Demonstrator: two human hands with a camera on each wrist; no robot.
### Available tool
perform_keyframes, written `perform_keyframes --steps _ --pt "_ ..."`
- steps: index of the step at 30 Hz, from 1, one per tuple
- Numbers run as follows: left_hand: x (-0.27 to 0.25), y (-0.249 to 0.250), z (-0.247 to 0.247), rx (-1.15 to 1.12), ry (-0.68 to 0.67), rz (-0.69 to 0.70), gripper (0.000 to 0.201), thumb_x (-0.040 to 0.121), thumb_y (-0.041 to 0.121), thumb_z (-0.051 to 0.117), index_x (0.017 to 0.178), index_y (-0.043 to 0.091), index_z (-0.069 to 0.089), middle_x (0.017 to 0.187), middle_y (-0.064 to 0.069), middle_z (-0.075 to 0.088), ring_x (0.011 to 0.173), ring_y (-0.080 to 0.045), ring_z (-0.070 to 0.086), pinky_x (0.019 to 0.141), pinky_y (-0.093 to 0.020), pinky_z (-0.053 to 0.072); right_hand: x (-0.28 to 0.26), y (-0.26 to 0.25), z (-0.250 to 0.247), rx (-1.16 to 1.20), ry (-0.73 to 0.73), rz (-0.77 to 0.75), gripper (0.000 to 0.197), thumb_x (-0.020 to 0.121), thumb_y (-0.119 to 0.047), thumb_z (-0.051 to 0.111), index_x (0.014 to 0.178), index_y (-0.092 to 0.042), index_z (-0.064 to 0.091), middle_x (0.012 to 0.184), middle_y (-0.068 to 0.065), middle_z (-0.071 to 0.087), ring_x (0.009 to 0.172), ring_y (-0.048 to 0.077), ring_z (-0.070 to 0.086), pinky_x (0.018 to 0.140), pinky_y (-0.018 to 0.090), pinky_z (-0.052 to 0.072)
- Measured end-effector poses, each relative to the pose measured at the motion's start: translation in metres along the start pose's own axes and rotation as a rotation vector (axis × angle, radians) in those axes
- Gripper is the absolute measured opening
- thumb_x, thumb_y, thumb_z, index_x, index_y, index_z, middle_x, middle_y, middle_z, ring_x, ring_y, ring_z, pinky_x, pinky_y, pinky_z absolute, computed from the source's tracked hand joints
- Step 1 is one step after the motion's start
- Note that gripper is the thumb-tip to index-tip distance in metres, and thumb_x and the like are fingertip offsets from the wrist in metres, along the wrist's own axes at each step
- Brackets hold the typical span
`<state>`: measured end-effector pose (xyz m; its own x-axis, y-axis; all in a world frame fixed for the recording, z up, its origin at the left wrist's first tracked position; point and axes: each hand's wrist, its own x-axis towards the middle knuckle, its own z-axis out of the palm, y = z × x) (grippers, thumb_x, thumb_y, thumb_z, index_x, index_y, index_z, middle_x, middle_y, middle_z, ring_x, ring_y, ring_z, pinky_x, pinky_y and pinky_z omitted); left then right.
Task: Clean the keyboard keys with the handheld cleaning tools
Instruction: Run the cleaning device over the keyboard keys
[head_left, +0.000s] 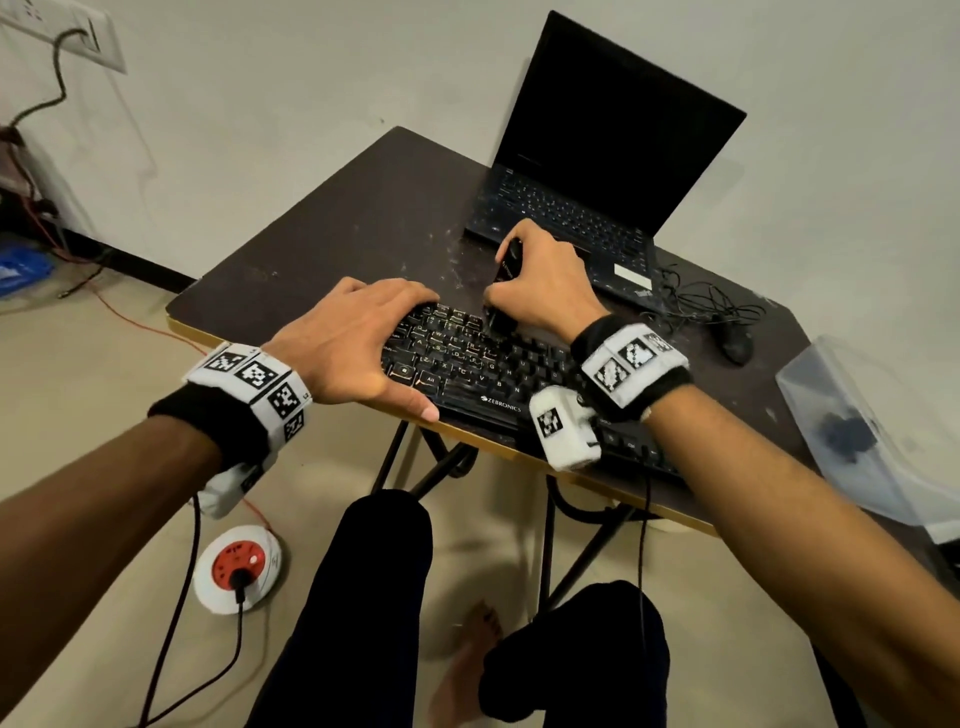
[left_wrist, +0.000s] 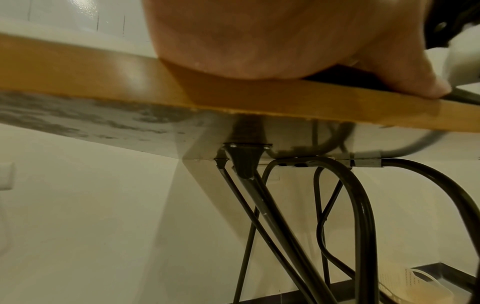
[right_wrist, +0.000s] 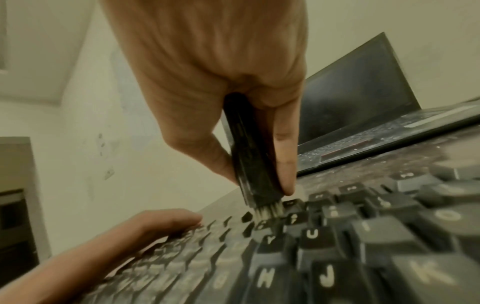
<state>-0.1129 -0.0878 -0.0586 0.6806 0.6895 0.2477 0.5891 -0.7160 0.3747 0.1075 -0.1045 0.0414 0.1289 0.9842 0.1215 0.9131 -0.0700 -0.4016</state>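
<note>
A black keyboard (head_left: 498, 374) lies along the near edge of the dark table (head_left: 332, 234). My right hand (head_left: 540, 283) grips a black-handled brush (right_wrist: 249, 152) upright, and its pale bristles (right_wrist: 267, 210) press between the keys of the number row near the 6 key. My left hand (head_left: 358, 343) lies spread over the keyboard's left end, fingers on the far keys and thumb (left_wrist: 405, 78) along the front edge. In the right wrist view the left hand (right_wrist: 155, 224) rests flat on the keyboard (right_wrist: 337, 257), left of the brush.
An open black laptop (head_left: 597, 171) stands behind the keyboard, dust specks around it. A black mouse (head_left: 735, 340) with tangled cable lies to the right. A clear plastic box (head_left: 862, 431) sits at the table's right edge. Folding legs (left_wrist: 285, 216) are below; a power strip (head_left: 239, 569) lies on the floor.
</note>
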Motion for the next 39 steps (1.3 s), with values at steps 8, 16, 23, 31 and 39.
perform_keyframes --steps 8,16,23,31,39 --pt "-0.001 -0.001 0.000 -0.003 0.003 0.000 0.133 0.054 0.109 0.054 0.157 0.027 0.035 0.153 0.008 0.051 0.136 -0.013 0.051 0.119 -0.038 0.026 0.005 -0.001 -0.009 -0.075 -0.023 0.001 0.032 0.080 -0.017 0.069 0.110 -0.019 0.061 0.099 0.003 0.066 0.095 0.026 0.062 0.069 0.028 0.043" --pt "0.000 -0.002 -0.001 0.000 -0.004 -0.004 0.134 0.054 0.109 0.055 0.157 0.027 0.034 0.154 0.008 0.050 0.137 -0.013 0.050 0.120 -0.038 0.025 0.001 0.002 -0.004 -0.002 -0.006 -0.009 0.032 0.078 -0.021 0.074 0.107 -0.023 0.061 0.099 0.000 0.067 0.095 0.023 0.065 0.074 0.029 0.047" --pt "-0.001 -0.002 -0.001 -0.006 -0.006 0.004 0.131 0.055 0.107 0.057 0.157 0.028 0.036 0.152 0.010 0.051 0.135 -0.012 0.050 0.122 -0.041 0.027 0.000 -0.003 -0.006 -0.027 -0.064 -0.040 0.030 0.079 -0.019 0.074 0.105 -0.023 0.062 0.095 -0.003 0.065 0.092 0.022 0.065 0.066 0.025 0.047" --pt "0.000 -0.001 0.000 -0.013 0.000 0.008 0.131 0.055 0.107 0.057 0.157 0.028 0.035 0.155 0.009 0.049 0.138 -0.012 0.049 0.122 -0.039 0.026 -0.007 0.004 -0.007 0.002 -0.029 -0.023 0.033 0.077 -0.017 0.072 0.106 -0.023 0.059 0.097 0.002 0.068 0.092 0.026 0.067 0.071 0.033 0.054" --pt "0.000 -0.002 -0.001 -0.011 0.007 0.018 0.131 0.056 0.108 0.057 0.158 0.029 0.035 0.155 0.011 0.048 0.138 -0.010 0.048 0.122 -0.038 0.025 -0.014 0.002 -0.009 0.028 -0.045 -0.040 0.033 0.077 -0.017 0.072 0.106 -0.023 0.058 0.091 0.000 0.066 0.083 0.021 0.063 0.058 0.026 0.041"
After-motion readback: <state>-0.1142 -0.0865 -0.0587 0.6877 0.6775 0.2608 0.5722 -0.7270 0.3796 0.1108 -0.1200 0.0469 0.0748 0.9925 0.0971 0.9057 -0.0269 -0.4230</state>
